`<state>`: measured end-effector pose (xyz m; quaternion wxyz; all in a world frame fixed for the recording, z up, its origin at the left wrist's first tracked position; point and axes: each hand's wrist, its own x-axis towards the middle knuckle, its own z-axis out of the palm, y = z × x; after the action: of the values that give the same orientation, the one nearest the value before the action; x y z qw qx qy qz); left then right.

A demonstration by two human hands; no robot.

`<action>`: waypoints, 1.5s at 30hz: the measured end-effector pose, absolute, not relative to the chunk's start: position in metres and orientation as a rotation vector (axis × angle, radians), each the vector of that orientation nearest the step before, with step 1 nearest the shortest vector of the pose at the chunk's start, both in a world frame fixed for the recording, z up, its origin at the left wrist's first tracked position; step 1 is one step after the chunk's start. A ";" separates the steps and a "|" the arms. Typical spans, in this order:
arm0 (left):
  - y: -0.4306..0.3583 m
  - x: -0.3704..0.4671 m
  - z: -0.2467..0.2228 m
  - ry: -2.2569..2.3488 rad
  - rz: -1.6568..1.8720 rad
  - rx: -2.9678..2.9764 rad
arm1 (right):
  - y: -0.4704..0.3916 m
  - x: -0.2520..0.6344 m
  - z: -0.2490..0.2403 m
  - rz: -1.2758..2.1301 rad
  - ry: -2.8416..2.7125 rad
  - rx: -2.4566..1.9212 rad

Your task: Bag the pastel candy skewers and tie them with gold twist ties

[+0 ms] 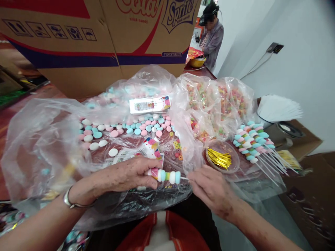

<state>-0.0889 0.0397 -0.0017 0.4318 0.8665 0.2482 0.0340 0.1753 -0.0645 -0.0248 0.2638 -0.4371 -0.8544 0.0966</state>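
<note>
A candy skewer (169,176) with white, blue, green and pink pieces lies level between my hands. My left hand (131,174), with a metal bangle at the wrist, is closed on its left end, thumb and fingers around the pink piece. Gripped in my right hand (209,186) is the white stick coming out of the skewer's right end. Just behind my left hand are colourful printed cards (151,146). Loose pink, blue and white candies (137,131) are spread on clear plastic beyond, with small ring candies (178,155) near them.
Behind stands a large cardboard box (86,75). Bagged ring candies (209,104), a bowl of gold ties (220,158) and a pile of finished skewers (253,141) are to the right. White paper sticks (278,108) stand farther back. Another person (211,36) works in the background.
</note>
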 end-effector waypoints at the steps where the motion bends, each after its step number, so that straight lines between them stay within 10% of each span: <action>1: 0.039 -0.087 -0.004 0.579 0.046 2.159 | -0.066 0.172 -0.027 0.239 -2.318 -1.172; 13: 0.000 -0.075 0.044 0.631 0.725 2.681 | -0.077 0.145 -0.054 0.574 -1.714 -1.344; 18: -0.023 -0.091 0.021 1.397 1.312 1.774 | -0.076 0.141 -0.062 0.476 -1.628 -1.308; 30: 0.027 -0.040 0.005 0.853 1.472 0.344 | -0.078 0.125 -0.067 0.268 -1.853 -1.215; 41: 0.025 -0.023 -0.009 0.685 1.379 0.436 | -0.086 0.099 -0.064 1.666 -1.046 -1.177; 45: 0.019 -0.015 -0.009 0.746 1.361 0.437 | -0.083 0.098 -0.069 1.077 -1.414 -1.325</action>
<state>-0.0151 0.0188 -0.0092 0.6921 0.1955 0.3339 0.6093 0.0975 -0.0830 -0.0688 0.4463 -0.5348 -0.5708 0.4348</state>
